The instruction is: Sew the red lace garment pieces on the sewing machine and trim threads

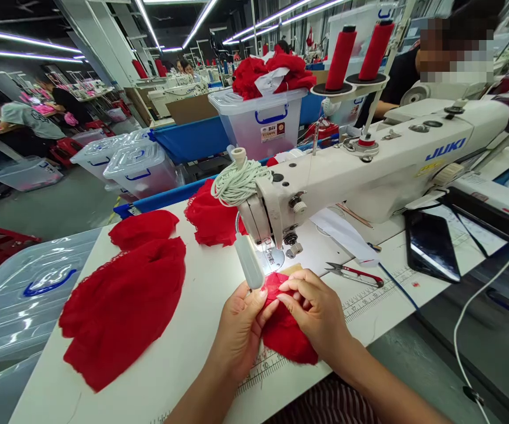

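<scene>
Both of my hands pinch a piece of red fabric just in front of the sewing machine. My left hand grips its upper left edge between thumb and fingers. From the right, my right hand pinches the same top edge, fingertips close to my left thumb. The lower part of the cloth hangs down over the printed ruler on the table. A small lamp on a bendy neck shines by the needle area, right above my left hand. Red-handled thread snips lie to the right of my right hand.
Red lace-edged pieces lie on the white table at left. A phone and a white paper strip are at right. Behind stands a clear bin topped with red garments. Another person sits beyond the machine.
</scene>
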{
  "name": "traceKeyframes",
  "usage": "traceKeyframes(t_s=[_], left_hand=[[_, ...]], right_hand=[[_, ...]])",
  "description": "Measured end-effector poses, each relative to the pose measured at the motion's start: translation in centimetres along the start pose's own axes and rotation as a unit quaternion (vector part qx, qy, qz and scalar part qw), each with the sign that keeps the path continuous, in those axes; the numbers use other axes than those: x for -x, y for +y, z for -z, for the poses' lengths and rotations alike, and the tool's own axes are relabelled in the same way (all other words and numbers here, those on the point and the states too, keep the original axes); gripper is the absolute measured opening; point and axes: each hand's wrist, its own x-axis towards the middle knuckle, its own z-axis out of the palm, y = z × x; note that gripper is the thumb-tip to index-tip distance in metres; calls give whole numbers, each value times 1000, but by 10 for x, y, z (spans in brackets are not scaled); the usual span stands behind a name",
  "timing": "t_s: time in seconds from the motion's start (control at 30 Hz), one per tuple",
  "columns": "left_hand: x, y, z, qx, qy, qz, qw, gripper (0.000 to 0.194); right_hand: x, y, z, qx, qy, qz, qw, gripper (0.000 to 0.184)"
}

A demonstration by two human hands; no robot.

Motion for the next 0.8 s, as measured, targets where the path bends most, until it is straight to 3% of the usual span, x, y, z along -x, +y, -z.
traceKeyframes(t_s=[0.17, 0.57, 0.7, 0.8], left_hand=[[3, 0, -3, -8, -7, -14, 1000, 22], [4, -4, -3, -99, -6, -61, 993, 28], [3, -7, 3, -232, -2, -130, 964, 11], [4, -7, 6, -331, -10, -166, 929, 19]], right_hand=[[1, -2, 0, -5, 22, -10, 1000, 6], [-1, 0, 2, 25, -4, 2, 1000, 9], [0, 1, 3, 9, -29, 3, 1000, 13], [0, 3, 4, -38, -25, 7, 999, 12]])
